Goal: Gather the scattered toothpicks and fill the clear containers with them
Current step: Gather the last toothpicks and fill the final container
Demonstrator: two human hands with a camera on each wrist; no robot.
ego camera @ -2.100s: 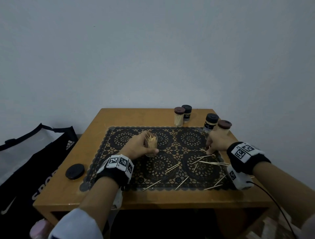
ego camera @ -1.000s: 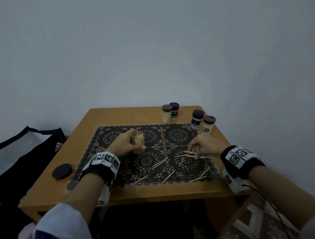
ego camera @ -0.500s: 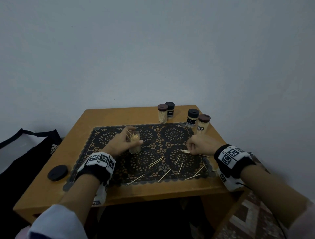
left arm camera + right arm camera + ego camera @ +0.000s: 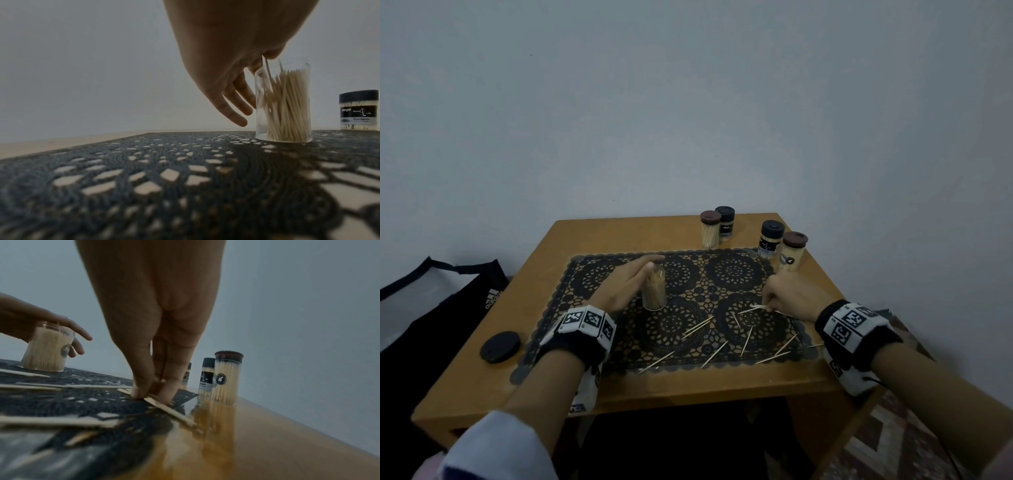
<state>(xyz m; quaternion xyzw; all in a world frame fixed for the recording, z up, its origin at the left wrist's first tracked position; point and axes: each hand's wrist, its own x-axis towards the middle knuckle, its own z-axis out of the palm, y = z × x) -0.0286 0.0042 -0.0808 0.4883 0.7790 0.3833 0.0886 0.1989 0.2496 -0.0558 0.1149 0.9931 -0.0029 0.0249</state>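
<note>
I'm mid-gather: my right hand (image 4: 789, 297) pinches toothpicks (image 4: 164, 407) off the mat; my left hand (image 4: 628, 282), fingers straight, steadies the open container (image 4: 654, 291); next, carry them over, tips aligned.

The black bag (image 4: 465, 298) left of the table (image 4: 619, 229) bears a white adidas logo; the black-lidded jar (image 4: 358, 112) on the table carries a label reading "Good Life" and "Toothpick"; its smaller print is illegible.
</note>
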